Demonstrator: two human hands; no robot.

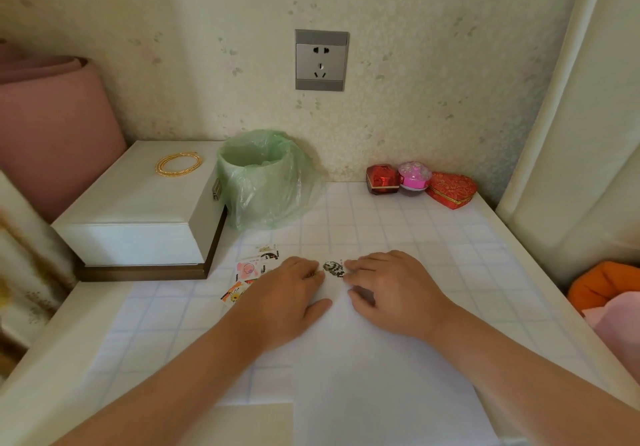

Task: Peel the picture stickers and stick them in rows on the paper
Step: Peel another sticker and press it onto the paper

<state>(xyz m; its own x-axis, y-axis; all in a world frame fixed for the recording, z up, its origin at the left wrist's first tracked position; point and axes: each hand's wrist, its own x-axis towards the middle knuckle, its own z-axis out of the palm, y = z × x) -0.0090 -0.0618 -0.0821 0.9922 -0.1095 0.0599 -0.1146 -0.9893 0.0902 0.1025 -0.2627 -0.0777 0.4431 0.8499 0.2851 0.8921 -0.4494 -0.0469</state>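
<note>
Grid-patterned covering lies over the table (433, 237), with a white paper (363, 376) on it. On my feed, a black-and-white sticker (333, 268) sits at the paper's far edge, between both hands. The right hand (391, 289) lies flat, its fingers touching the sticker's right side. The left hand (287, 293) has its fingers curled at the sticker's left side; I cannot tell whether they pinch anything. Loose stickers (247, 269) lie just to the left.

The gridded table (433, 237) carries a white box (138, 210), bagged bin (256, 182), trinket boxes (414, 175), stickers (247, 269) and paper (363, 376)
</note>
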